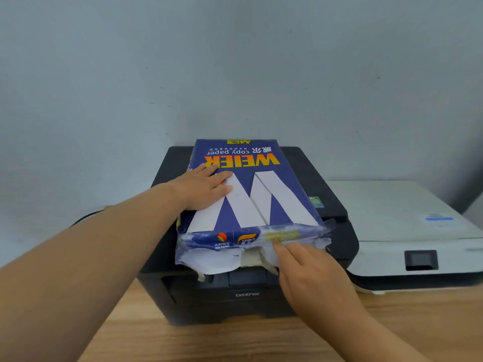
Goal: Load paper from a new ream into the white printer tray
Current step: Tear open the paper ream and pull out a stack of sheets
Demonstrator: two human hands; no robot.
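- Nearest us, our left forearm reaches over the wooden surface point(235, 340), and our left hand point(202, 189) lies flat on top of the ream point(251, 186), fingers spread and holding nothing, only pressing down.
- The ream, in its blue wrapper, sits on the black printer point(337, 231); its near end is torn open, and white wrapper flaps point(209, 262) hang over the printer's front.
- Our right hand point(311, 275) is at that torn end, fingers point(281, 250) loosely curled, tips touching the crumpled wrapper; whether they have pinched any of it, we cannot tell.
- We judge the step to be freeing the sheets: we should keep the left palm firm so the ream does not slide, pull the wrapper back evenly, and draw out a modest stack square, without bending corners.
- Far right, the white printer point(407, 218) stands just beside the black one; its tray is not visible to us, so the paper is well short of it.
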